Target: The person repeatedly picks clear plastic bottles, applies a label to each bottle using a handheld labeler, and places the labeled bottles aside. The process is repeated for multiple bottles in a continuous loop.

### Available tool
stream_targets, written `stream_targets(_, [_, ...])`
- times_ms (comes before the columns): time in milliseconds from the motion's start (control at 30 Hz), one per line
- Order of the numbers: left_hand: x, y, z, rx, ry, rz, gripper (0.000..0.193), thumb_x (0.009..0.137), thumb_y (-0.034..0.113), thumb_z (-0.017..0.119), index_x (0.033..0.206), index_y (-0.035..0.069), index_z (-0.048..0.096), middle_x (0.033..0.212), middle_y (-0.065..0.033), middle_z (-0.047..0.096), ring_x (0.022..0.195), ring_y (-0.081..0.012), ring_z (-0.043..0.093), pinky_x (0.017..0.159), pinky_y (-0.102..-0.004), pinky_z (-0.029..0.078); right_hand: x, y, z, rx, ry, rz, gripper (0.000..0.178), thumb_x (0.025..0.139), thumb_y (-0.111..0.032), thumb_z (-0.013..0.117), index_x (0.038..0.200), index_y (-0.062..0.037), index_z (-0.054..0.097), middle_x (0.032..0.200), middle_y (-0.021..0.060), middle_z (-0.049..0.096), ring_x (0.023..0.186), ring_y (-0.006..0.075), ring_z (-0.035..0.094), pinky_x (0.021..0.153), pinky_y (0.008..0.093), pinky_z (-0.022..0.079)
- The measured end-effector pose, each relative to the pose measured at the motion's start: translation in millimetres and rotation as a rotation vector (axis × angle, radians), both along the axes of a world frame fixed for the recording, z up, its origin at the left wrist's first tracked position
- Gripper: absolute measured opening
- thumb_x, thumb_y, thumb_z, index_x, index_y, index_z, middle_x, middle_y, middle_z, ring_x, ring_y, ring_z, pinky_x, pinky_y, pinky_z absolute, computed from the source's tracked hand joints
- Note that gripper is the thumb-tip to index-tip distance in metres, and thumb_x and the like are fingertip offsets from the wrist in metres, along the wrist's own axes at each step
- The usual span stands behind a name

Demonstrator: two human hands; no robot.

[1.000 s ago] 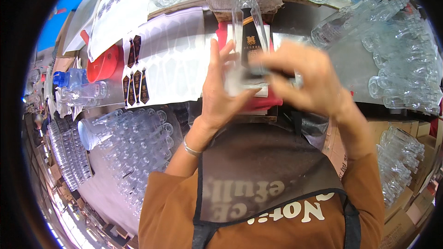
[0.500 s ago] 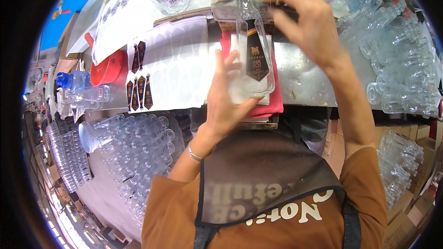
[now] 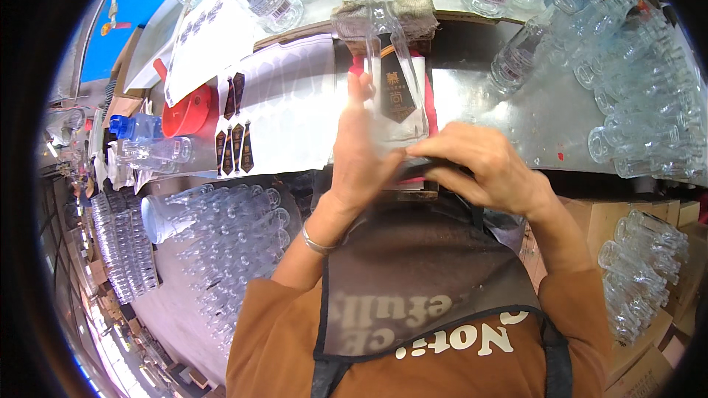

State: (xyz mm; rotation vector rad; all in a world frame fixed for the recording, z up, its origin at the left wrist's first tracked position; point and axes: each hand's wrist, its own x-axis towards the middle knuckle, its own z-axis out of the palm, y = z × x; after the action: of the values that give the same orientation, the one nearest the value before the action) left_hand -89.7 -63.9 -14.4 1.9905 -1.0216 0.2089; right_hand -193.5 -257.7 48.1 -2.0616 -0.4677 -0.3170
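Head view: metal table (image 3: pixel 542 121) under your work, a sheet of labels (image 3: pixel 299 103) to your left. Clear bottle (image 3: pixel 399 66) lies between your hands, neck away from you on a folded rag (image 3: pixel 413 18). Probably fairly light but stiff, slick and breakable glass; best taken round the body or shoulder, with no hard knock to the neck. Your left hand (image 3: pixel 359 151), blurred, has thumb and fingers apart at the bottle's lower left; you can't tell how firmly it presses. Your right hand (image 3: pixel 483 166) pinches a dark thing (image 3: pixel 436 165) near the base, too blurred to name. Smaller: tie-shaped label (image 3: pixel 396 92) on the bottle's face, likely thin, prone to creasing.
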Motion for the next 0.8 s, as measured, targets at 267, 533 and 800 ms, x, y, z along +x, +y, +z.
stream_targets(267, [-3.8,-13.9,22.3,-0.384,0.798,-0.232,0.106,0.087,0.003,0.074,0.161,0.004,-0.002,0.149,-0.0233,0.042,0.137,-0.0284,0.046,0.109,-0.0403,0.044,14.9,-9.9,-46.4,0.849,0.746,-0.224,0.051,0.108,-0.043,0.045,0.109,0.0011,0.071,0.062,0.0037,0.056,0.047,0.0073,0.046,0.051,0.0227,0.040])
stream_targets(533, [1.2,15.2,-8.5,0.067,0.149,-0.095,0.105,0.076,0.025,0.084,0.156,-0.005,0.022,0.155,-0.0330,0.031,0.138,-0.0478,0.039,0.115,-0.0500,0.032,5.4,20.1,-12.3,0.045,0.371,-0.461,0.034,0.091,-0.009,0.069,0.123,0.0023,0.065,0.085,0.0112,0.070,0.058,0.0103,0.053,0.056,0.0280,0.044])
stream_targets(800, [238.7,90.5,39.0,0.126,-0.367,0.539,0.077,0.088,0.035,0.075,0.143,-0.009,0.043,0.140,-0.0303,0.052,0.127,-0.0428,0.052,0.106,-0.0457,0.041,4.6,-20.7,-27.8,0.125,0.516,-0.619,0.029,0.099,-0.014,0.061,0.122,0.0043,0.065,0.088,0.0043,0.071,0.076,0.0066,0.058,0.066,0.0220,0.044])
